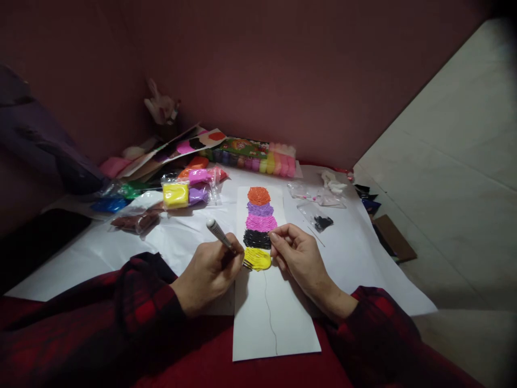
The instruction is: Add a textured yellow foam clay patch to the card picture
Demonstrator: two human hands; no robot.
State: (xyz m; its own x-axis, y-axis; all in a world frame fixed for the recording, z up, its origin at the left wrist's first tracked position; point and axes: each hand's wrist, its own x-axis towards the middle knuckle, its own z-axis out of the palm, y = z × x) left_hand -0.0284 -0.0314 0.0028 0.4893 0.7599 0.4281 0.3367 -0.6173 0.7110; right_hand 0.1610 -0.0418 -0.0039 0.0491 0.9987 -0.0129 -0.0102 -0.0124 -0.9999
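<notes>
My left hand is closed around a small fork, its patterned silver handle slanting up to the left. The dark tines meet the left edge of a flat yellow clay piece, which has grooves across it. My right hand is pinched at the right edge of the black clay; whatever lies between its fingertips is hidden. Grooved pink clay, purple clay and orange clay sit above in a column on a white card. A thin wavy line runs down the card below the yellow.
Bagged clay blocks, including yellow and brown, lie at left. A multicoloured clay pack and a decorated card are at the back. A bag with black clay and a thin stick lie right.
</notes>
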